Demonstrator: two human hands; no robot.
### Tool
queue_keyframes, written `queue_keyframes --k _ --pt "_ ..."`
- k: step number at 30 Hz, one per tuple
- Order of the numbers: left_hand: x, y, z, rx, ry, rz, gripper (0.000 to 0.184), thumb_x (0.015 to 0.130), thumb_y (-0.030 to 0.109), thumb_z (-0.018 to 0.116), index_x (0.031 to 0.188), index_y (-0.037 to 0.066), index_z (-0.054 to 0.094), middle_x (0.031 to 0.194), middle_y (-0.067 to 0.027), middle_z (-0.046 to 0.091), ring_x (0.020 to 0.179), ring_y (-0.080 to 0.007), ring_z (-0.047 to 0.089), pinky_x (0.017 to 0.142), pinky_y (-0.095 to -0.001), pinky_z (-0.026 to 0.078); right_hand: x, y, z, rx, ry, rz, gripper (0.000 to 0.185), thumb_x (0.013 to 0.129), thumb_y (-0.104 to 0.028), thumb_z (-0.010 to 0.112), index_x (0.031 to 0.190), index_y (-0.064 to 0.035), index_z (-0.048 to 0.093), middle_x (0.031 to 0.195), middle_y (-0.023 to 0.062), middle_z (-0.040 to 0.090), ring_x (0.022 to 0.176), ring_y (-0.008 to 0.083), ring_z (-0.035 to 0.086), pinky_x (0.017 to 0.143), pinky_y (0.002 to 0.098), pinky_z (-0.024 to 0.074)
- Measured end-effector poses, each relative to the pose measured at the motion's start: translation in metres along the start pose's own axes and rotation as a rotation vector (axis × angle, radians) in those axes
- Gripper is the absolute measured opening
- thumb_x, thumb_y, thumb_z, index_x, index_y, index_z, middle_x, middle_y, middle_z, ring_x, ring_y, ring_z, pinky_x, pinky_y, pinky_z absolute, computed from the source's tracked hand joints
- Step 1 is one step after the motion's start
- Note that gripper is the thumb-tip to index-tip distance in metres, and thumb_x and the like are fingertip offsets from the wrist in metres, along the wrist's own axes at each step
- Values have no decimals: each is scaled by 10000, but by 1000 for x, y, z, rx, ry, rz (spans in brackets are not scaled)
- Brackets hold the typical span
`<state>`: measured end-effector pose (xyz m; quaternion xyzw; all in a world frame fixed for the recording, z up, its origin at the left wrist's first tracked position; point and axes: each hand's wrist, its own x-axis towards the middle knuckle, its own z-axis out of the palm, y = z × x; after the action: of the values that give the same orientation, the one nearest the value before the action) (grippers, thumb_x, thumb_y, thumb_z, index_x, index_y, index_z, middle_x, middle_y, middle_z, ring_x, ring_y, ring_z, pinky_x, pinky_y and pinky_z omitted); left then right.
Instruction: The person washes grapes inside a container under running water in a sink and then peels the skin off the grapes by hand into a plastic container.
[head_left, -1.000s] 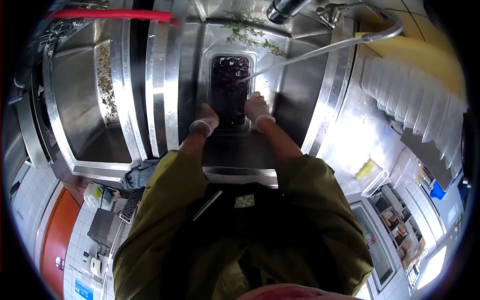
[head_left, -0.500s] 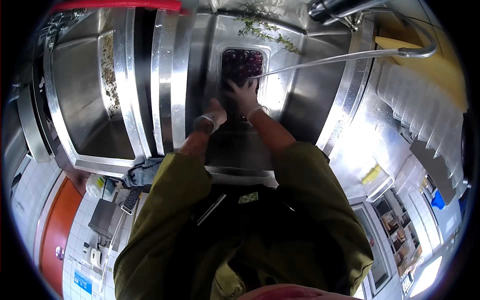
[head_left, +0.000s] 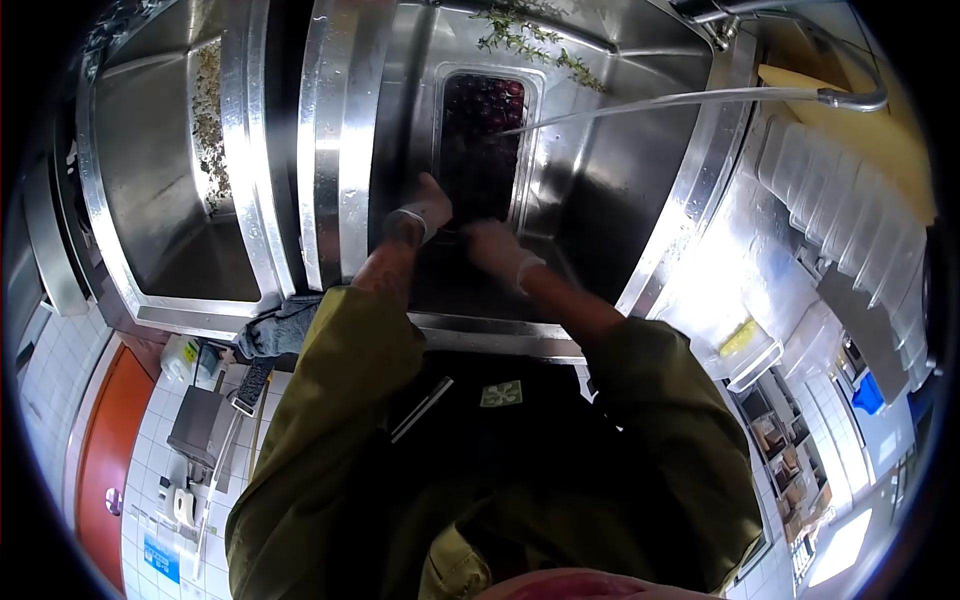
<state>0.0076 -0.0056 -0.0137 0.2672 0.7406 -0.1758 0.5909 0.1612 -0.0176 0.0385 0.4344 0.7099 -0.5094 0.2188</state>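
Left hand (head_left: 428,207) by the tub (head_left: 531,120), right hand (head_left: 493,248) blurry beside it, can't tell if either grips, dark red round fruits (head_left: 492,98) and running water (head_left: 650,104) beyond both.

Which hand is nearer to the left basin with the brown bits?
Left. The left hand is right of the basin, by the left side of the tub; the right hand is farther right, near the tub's near end.

Orange door (head_left: 113,430), grey cloth (head_left: 278,330).
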Motion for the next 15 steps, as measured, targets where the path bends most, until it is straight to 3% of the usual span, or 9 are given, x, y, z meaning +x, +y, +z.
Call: queue_keyframes --k 1,4,7,10,11,14,15 --pt "2 -2 2 13 6 -5 462 948 287 321 1309 3 361 1270 -200 488 1142 -344 511 963 -428 400 5 4 1 36 -23 -12 281 801 -132 497 1059 -57 579 1020 205 622 961 364 605 841 469 461" --pt "26 -12 17 45 33 -58 438 937 268 342 1281 1 394 1220 -201 525 1094 -347 546 922 -428 431 32 8 24 40 -91 236 249 830 -174 477 1018 -56 589 921 200 649 912 363 623 826 476 461" --pt "55 -17 32 86 57 -127 416 927 250 362 1252 0 427 1170 -202 561 1045 -350 581 881 -429 462 50 36 34 19 -76 116 265 847 -237 478 994 -70 622 964 183 648 927 339 624 790 450 484" --pt "23 2 5 199 102 16 358 875 152 456 1184 -22 500 1088 -233 600 1025 -375 590 854 -431 485 42 32 -38 -134 -60 -248 276 821 -273 535 1008 -94 632 958 161 656 920 329 628 771 430 498" --pt "23 2 1 261 122 68 357 861 131 472 1180 -28 503 1083 -243 599 1040 -381 581 869 -432 477 49 38 -51 -212 -52 -208 279 802 -273 562 1009 -103 641 958 153 657 920 323 628 774 421 499" --pt "-35 41 -15 228 60 18 448 956 272 308 1319 16 360 1246 -191 522 1123 -307 547 963 -420 411 61 27 -85 -486 -175 -51 278 762 -213 593 1012 -107 653 971 148 652 935 305 624 771 409 501" --pt "-29 40 -9 196 77 25 445 948 257 324 1321 16 352 1249 -196 518 1139 -313 534 971 -424 404 55 23 -92 -450 -93 -141 260 758 -160 566 992 -92 657 975 145 651 932 298 621 819 400 483"
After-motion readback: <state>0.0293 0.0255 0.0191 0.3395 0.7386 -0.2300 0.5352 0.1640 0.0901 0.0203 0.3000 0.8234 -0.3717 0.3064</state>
